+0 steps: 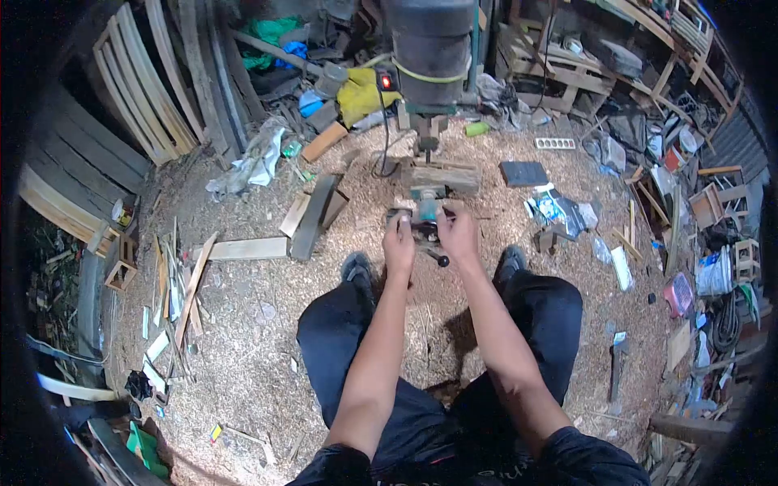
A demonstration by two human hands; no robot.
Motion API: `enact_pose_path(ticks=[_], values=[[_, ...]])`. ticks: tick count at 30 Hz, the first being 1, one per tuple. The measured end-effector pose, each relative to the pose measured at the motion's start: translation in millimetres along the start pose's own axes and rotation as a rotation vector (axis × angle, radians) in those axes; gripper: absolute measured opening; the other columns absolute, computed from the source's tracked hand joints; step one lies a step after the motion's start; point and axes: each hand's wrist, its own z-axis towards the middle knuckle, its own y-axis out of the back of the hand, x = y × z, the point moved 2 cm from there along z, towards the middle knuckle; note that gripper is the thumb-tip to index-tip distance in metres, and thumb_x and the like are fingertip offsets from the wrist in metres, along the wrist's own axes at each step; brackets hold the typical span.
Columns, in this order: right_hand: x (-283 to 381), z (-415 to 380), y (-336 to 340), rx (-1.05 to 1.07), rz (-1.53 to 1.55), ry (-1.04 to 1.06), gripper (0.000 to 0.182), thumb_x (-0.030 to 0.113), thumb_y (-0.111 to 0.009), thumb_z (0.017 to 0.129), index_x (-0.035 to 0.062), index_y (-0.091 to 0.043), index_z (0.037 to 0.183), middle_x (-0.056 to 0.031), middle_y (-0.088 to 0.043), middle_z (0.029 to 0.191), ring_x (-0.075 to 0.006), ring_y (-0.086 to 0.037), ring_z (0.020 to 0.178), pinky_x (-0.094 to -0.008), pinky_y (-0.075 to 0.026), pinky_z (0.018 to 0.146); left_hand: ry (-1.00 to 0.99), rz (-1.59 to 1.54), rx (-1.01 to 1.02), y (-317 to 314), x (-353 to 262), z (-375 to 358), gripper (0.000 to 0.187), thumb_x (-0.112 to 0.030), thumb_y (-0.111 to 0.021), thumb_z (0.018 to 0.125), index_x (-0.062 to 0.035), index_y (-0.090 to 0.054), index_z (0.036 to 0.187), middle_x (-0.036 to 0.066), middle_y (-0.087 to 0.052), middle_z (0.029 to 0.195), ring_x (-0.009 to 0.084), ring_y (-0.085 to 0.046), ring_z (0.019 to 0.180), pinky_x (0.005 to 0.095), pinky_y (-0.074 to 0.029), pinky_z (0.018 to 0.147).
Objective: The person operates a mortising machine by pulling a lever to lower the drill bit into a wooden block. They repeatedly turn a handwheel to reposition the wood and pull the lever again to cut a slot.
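My left hand (399, 245) is closed at the left side of a green and dark metal machine part (427, 212), thumb up. From the other side my right hand (459, 233) grips the same part, its fingers bent over the edge. Just below the hands a lever with a black ball knob (442, 261) sticks out. Beyond them a wooden block (442, 176) lies across the machine, under a spindle (428, 144). A large dark motor housing (429, 40) stands above the spindle. The fingertips are partly hidden.
Wood shavings cover the floor. A red-lit switch (386, 82) hangs beside the motor. Boards (243, 249) and a dark plank (316, 217) lie to the left. A power strip (555, 143) and a black flat block (523, 173) lie to the right.
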Motion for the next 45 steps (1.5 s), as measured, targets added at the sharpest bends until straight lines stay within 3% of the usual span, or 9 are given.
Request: enact_pose_path(ticks=[4, 8, 16, 23, 31, 34, 37, 41, 45], values=[[86, 65, 23, 0.018, 0.186, 0.097, 0.027, 0.023, -0.066, 0.089, -0.0028, -0.066, 0.096, -0.0212, -0.068, 0.080, -0.0368, -0.067, 0.070, -0.0426, -0.052, 0.067, 0.030, -0.018, 0.005, 19, -96, 77, 0.020, -0.018, -0.062, 0.096, -0.0006, -0.064, 0.105, 0.008, -0.068, 0.090, 0.0153, -0.063, 0.080, 0.0290, -0.049, 0.072], [140, 120, 45, 0.010, 0.080, 0.034, 0.033, 0.026, -0.065, 0.091, -0.0055, -0.067, 0.084, -0.0206, -0.065, 0.069, -0.0334, -0.067, 0.066, -0.0416, -0.049, 0.063, -0.247, -0.028, -0.123, 12, -135, 171, 0.025, -0.023, -0.068, 0.092, 0.0011, -0.064, 0.097, 0.010, -0.068, 0.084, 0.0188, -0.063, 0.074, 0.0323, -0.049, 0.071], [127, 166, 57, -0.071, 0.116, 0.130, 0.038, 0.031, -0.067, 0.091, -0.0057, -0.069, 0.083, -0.0204, -0.067, 0.070, -0.0285, -0.068, 0.065, -0.0398, -0.050, 0.062, -0.120, 0.122, -0.116, -4, -168, 229, 0.038, -0.031, -0.081, 0.079, 0.0022, -0.068, 0.092, 0.014, -0.071, 0.084, 0.0260, -0.067, 0.076, 0.0364, -0.050, 0.072], [68, 153, 57, 0.053, 0.044, -0.019, 0.036, 0.032, -0.066, 0.090, -0.0026, -0.071, 0.086, -0.0202, -0.068, 0.073, -0.0294, -0.067, 0.066, -0.0391, -0.050, 0.063, -0.335, 0.261, -0.100, -1, -138, 231, 0.046, -0.040, -0.078, 0.081, 0.0039, -0.067, 0.089, 0.018, -0.068, 0.079, 0.0346, -0.066, 0.075, 0.0408, -0.050, 0.069], [-38, 79, 35, 0.735, -0.550, 0.009, 0.029, 0.028, -0.059, 0.091, 0.0011, -0.070, 0.092, -0.0260, -0.068, 0.090, -0.0418, -0.066, 0.090, -0.0482, -0.053, 0.083, -0.019, 0.445, 0.421, 7, -7, 111, 0.036, -0.034, -0.054, 0.095, -0.0012, -0.069, 0.097, 0.023, -0.069, 0.095, 0.0380, -0.066, 0.090, 0.0446, -0.049, 0.080], [-92, 41, 10, 0.548, -0.455, 0.094, 0.041, 0.036, -0.057, 0.094, -0.0038, -0.066, 0.097, -0.0262, -0.067, 0.082, -0.0434, -0.066, 0.079, -0.0483, -0.052, 0.074, -0.003, 0.354, 0.444, -18, 48, 58, 0.036, -0.034, -0.051, 0.096, -0.0022, -0.069, 0.093, 0.022, -0.069, 0.100, 0.0391, -0.065, 0.093, 0.0449, -0.048, 0.081], [-75, 16, 5, 0.527, -0.107, -0.207, 0.035, 0.031, -0.057, 0.094, -0.0028, -0.063, 0.094, -0.0260, -0.066, 0.086, -0.0413, -0.065, 0.083, -0.0460, -0.051, 0.075, -0.020, 0.355, 0.215, -41, 72, 39, 0.039, -0.034, -0.051, 0.096, 0.0012, -0.065, 0.083, 0.018, -0.069, 0.087, 0.0318, -0.065, 0.081, 0.0421, -0.048, 0.075], [-78, -7, -34, 0.274, 0.179, -0.255, 0.042, 0.039, -0.061, 0.093, -0.0028, -0.061, 0.089, -0.0208, -0.065, 0.076, -0.0369, -0.064, 0.072, -0.0437, -0.049, 0.068, 0.255, 0.145, 0.267, -53, 80, 46, 0.045, -0.036, -0.052, 0.097, 0.0039, -0.063, 0.081, 0.017, -0.059, 0.064, 0.0268, -0.056, 0.062, 0.0420, -0.045, 0.066], [-68, -4, -62, 0.168, 0.042, -0.307, 0.036, 0.032, -0.064, 0.087, -0.0026, -0.062, 0.077, -0.0181, -0.062, 0.068, -0.0257, -0.062, 0.065, -0.0395, -0.047, 0.064, 0.299, 0.035, 0.159, -67, 108, 38, 0.047, -0.039, -0.052, 0.098, 0.0015, -0.062, 0.076, 0.010, -0.057, 0.060, 0.0228, -0.056, 0.063, 0.0400, -0.044, 0.064]])
